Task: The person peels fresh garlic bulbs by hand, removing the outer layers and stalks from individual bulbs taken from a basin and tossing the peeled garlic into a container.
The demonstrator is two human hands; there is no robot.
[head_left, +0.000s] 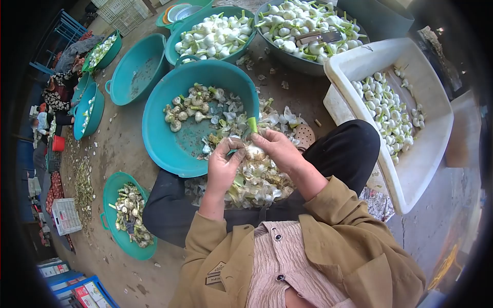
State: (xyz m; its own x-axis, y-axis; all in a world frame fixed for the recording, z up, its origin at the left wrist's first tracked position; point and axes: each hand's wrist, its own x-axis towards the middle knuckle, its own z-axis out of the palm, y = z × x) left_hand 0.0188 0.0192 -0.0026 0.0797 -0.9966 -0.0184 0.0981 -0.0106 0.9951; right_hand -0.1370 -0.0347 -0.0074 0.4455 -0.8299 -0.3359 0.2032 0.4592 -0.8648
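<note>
One garlic bulb with a green stem is in the middle of the scene, above a heap of papery skins. The right hand grasps it from the right; the left hand has its fingertips bent against the left side, and whether they pinch a flake I cannot tell. Just to the far left, a teal basin holds unpeeled bulbs. On the right, a white tub holds white garlic. Near left, the brown jacket bears a patch with inverted lettering, too small to read surely; boxes carry illegible print.
</note>
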